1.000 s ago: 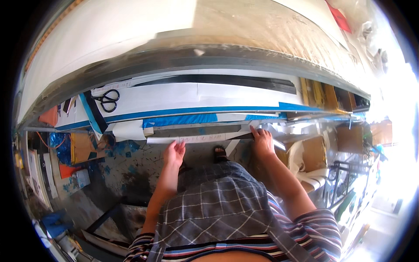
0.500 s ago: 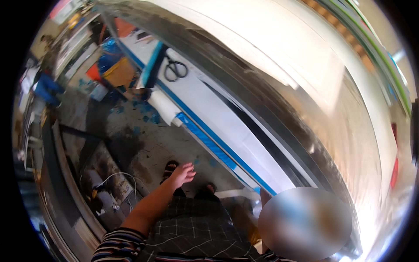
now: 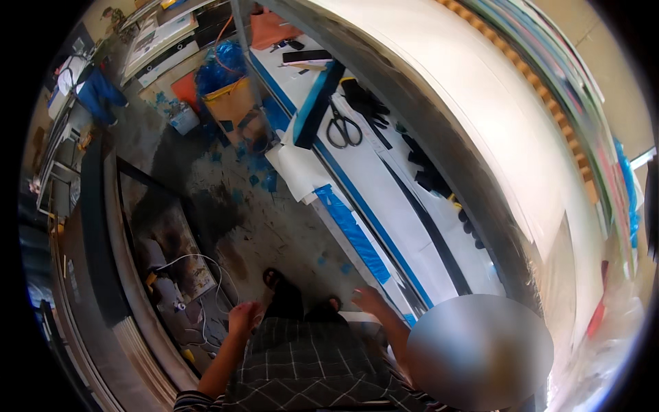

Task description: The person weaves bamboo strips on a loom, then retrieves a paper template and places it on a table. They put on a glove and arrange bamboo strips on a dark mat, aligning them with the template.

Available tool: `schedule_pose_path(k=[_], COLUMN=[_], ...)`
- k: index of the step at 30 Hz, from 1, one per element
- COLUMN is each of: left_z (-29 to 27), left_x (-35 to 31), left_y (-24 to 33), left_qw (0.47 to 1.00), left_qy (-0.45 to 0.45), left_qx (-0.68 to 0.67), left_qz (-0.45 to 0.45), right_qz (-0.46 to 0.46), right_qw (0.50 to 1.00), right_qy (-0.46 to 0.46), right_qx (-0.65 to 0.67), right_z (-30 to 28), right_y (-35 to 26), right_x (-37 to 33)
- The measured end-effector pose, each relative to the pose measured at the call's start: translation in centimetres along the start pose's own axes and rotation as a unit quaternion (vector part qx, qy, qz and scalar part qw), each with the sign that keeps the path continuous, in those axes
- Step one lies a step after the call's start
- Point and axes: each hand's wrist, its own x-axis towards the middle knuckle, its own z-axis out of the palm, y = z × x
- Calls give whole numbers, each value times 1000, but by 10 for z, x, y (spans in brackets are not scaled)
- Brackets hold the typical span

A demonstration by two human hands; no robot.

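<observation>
Low in front of my body hangs my left hand point(image 3: 245, 318), its fingers loosely bent and apart with nothing seen in them. My right hand point(image 3: 369, 300) is beside the near end of a long white work surface point(image 3: 405, 206), fingers partly stretched out, holding nothing. On that surface lie black-handled scissors point(image 3: 342, 128), a black glove point(image 3: 366, 101) and a second dark glove point(image 3: 429, 172). A black and blue bar point(image 3: 317, 104) rests across its far part. A long black strip point(image 3: 429, 237) runs lengthwise. Blue film point(image 3: 353, 233) covers a strip along the left edge.
A white sheet point(image 3: 295, 168) droops over the surface's left edge. Past it stand a cardboard box point(image 3: 230, 103) with blue plastic and a white bucket point(image 3: 183, 118). A dark metal frame point(image 3: 103, 226) and a white cable point(image 3: 199, 256) lie to my left. Another person point(image 3: 99, 89) is far left.
My left hand has dropped lower and to the left. My right hand has come into view beside the surface. The view has turned, showing more of the gloves and far end.
</observation>
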Motion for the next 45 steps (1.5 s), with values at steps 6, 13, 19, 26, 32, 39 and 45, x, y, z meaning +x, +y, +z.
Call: schedule_pose_path(k=[6,13,19,26,32,39,45], left_z=[-14,-87,-144,-113,-80,-86,-114], left_x=[-15,6,7,6,29,-19,-54], left_y=[67,83,143,168,251,249,201], left_qw=[926,956,945,947,885,775,848], left_qy=[-94,-1,145,172,34,126,198], left_qx=[-358,-293,-293,-272,-446,-590,-459], left_qz=[-69,-23,24,6,129,187,178], right_qz=[-175,-102,-209,-288,-402,-308,-255], right_qw=[954,832,666,775,861,869,878], right_qy=[230,491,594,562,104,-187,-311], right_qx=[77,-239,-400,-21,295,339,261], right_z=[-166,-330,-431,-343,-213,-122,-79], right_y=[-192,-191,-54,-364,-471,-503,-545], right_x=[28,169,208,112,134,148,147])
